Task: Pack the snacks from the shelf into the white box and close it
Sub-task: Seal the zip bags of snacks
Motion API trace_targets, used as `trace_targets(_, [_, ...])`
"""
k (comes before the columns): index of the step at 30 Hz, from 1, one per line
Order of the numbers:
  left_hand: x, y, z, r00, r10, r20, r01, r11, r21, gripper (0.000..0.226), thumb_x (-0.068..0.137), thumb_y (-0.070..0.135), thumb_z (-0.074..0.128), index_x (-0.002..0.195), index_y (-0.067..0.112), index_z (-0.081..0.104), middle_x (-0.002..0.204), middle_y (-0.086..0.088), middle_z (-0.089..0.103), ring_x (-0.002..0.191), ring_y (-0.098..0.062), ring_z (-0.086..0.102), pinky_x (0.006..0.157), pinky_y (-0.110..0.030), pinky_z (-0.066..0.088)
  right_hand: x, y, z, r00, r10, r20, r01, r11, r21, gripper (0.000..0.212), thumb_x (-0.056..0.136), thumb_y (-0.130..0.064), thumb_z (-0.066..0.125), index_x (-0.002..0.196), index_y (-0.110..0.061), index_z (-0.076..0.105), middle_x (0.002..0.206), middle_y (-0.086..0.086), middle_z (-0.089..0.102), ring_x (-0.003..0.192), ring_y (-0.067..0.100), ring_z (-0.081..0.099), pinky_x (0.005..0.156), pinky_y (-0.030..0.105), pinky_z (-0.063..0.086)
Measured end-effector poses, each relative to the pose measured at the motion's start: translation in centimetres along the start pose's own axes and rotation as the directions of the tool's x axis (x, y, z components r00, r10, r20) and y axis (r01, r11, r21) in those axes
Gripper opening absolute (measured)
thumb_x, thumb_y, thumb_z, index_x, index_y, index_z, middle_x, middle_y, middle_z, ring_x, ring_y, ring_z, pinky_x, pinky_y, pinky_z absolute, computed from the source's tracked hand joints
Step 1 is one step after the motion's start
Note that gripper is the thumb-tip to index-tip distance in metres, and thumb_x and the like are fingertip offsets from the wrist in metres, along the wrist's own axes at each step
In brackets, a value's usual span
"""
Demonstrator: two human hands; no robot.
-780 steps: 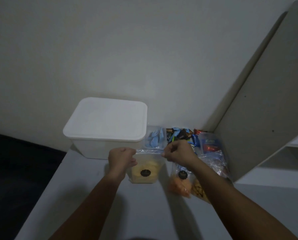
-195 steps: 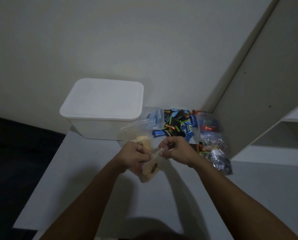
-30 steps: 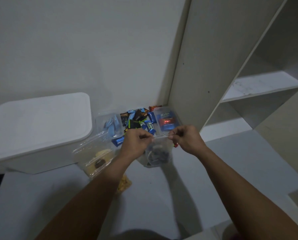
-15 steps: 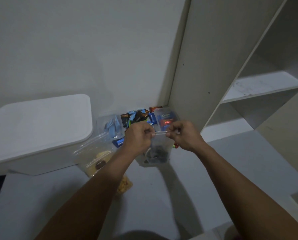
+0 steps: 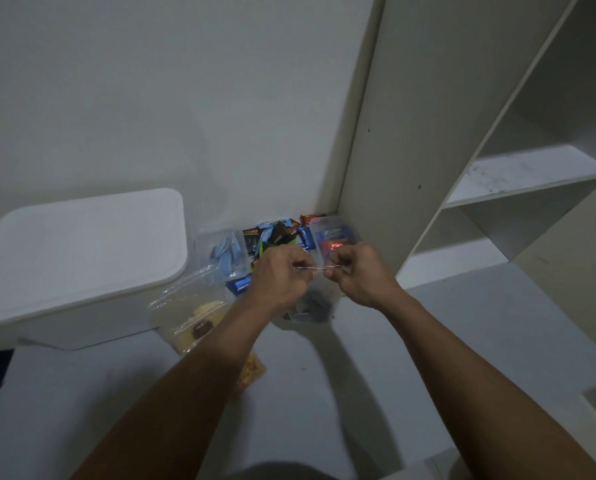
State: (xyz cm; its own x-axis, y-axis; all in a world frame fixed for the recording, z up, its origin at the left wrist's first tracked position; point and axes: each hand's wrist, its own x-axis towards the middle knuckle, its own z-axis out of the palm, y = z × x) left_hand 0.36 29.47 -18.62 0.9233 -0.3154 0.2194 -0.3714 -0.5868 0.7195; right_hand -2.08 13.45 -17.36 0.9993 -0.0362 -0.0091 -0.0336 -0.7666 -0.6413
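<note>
Dim, flat light; soft shadows; wide-angle bowing at edges.

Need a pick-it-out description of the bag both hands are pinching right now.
Start at the white box by the wall, then go right past the bag of yellow snacks. The clear bag with dark contents hangs between left hand and right hand, its top strip pinched; neighbours lie untouched.

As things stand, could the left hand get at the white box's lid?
Probably not right away: the left hand is pinching the clear bag with the right hand. The lid itself lies uncovered.
</note>
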Motion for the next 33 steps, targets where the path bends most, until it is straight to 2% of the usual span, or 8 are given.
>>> trace_targets(2, [0.1, -0.1, -0.3, 0.999, -0.053, -0.001, 0.053, 0.997, -0.060, 0.008, 0.074, 0.011, 0.077, 0.081, 0.016, 0.077, 0.073, 0.008, 0.066, 0.071, -0.009, 0.060, 0.065, -0.023, 0.047, 0.0, 0.0, -0.1, 0.999, 0.032, -0.030, -0.032, 0.999, -0.006, 0.024, 0.083, -0.014, 0.069, 0.063, -0.023, 0.062, 0.065, -0.013, 0.056, 0.071, 0.015, 0.056, 0.068, 0.032, 0.050])
trace_targets(7, [0.2, -1.0, -1.6, 0.988, -0.142, -0.052, 0.137, 0.985, -0.101, 0.008, 0.074, 0.011, 0.078, 0.082, 0.012, 0.077, 0.075, 0.003, 0.066, 0.070, -0.007, 0.057, 0.067, -0.026, 0.048, -0.4, 0.3, -1.3, 0.999, 0.045, -0.018, -0.043, 0.993, 0.111, 0.012, 0.085, -0.011, 0.068, 0.074, -0.008, 0.066, 0.067, -0.004, 0.058, 0.071, 0.028, 0.062, 0.070, 0.049, 0.057])
trace_targets(13, [0.3, -0.8, -1.6, 0.981, -0.189, -0.029, 0.186, 0.977, -0.102, 0.010, 0.068, 0.009, 0.083, 0.076, 0.011, 0.077, 0.071, -0.004, 0.072, 0.066, -0.016, 0.063, 0.067, -0.029, 0.054, -0.5, -0.3, -1.7, 1.000, -0.018, 0.002, 0.017, 0.994, 0.109, 0.024, 0.082, -0.011, 0.072, 0.063, -0.023, 0.062, 0.058, -0.013, 0.055, 0.058, 0.007, 0.052, 0.066, 0.040, 0.056])
trace_targets(17, [0.4, -0.5, -1.7, 0.984, -0.180, 0.006, 0.179, 0.978, -0.103, 0.010, 0.070, 0.010, 0.082, 0.077, 0.011, 0.077, 0.070, -0.002, 0.070, 0.062, -0.011, 0.059, 0.064, -0.026, 0.051, -0.7, -0.4, -1.4, 0.999, -0.001, -0.040, 0.006, 0.994, 0.111, 0.018, 0.083, -0.006, 0.070, 0.067, -0.012, 0.066, 0.063, -0.010, 0.054, 0.058, 0.010, 0.053, 0.067, 0.045, 0.058])
trace_targets(22, [0.0, 0.0, -1.9, 0.987, -0.161, 0.026, 0.163, 0.978, -0.130, 0.007, 0.075, 0.007, 0.077, 0.081, 0.011, 0.076, 0.068, 0.005, 0.066, 0.063, -0.003, 0.056, 0.060, -0.017, 0.044, -0.4, -0.2, -1.3, 1.000, 0.013, -0.012, -0.011, 0.991, 0.136, 0.029, 0.083, -0.015, 0.071, 0.062, -0.030, 0.059, 0.067, -0.012, 0.056, 0.067, 0.014, 0.056, 0.073, 0.043, 0.058])
trace_targets(24, [0.0, 0.1, -1.8, 0.989, -0.146, 0.010, 0.146, 0.981, -0.130, 0.007, 0.074, 0.007, 0.077, 0.077, 0.013, 0.075, 0.066, 0.007, 0.065, 0.063, -0.005, 0.057, 0.061, -0.020, 0.047, -0.5, -0.4, -1.2, 1.000, -0.011, -0.001, 0.012, 0.994, 0.108, 0.032, 0.083, -0.016, 0.072, 0.062, -0.034, 0.056, 0.070, -0.015, 0.056, 0.071, 0.013, 0.057, 0.074, 0.040, 0.056])
trace_targets(28, [0.1, 0.3, -1.6, 0.992, -0.127, 0.018, 0.128, 0.971, -0.200, 0.009, 0.075, 0.006, 0.077, 0.076, 0.014, 0.074, 0.070, 0.001, 0.068, 0.067, -0.013, 0.061, 0.065, -0.028, 0.052, -0.4, -0.5, -1.5, 0.999, 0.037, -0.022, -0.034, 0.991, 0.130, 0.031, 0.084, -0.011, 0.072, 0.061, -0.029, 0.062, 0.053, -0.016, 0.059, 0.057, 0.006, 0.054, 0.068, 0.036, 0.056])
trace_targets(33, [0.3, 0.4, -1.4, 0.996, -0.091, 0.016, 0.092, 0.974, -0.206, 0.008, 0.072, 0.007, 0.078, 0.076, 0.012, 0.075, 0.072, 0.002, 0.066, 0.074, -0.020, 0.062, 0.069, -0.035, 0.052, -0.5, -0.6, -1.6, 1.000, 0.018, 0.017, -0.020, 0.989, 0.147, 0.019, 0.084, -0.011, 0.072, 0.069, -0.023, 0.068, 0.058, -0.014, 0.060, 0.057, 0.002, 0.055, 0.060, 0.026, 0.048])
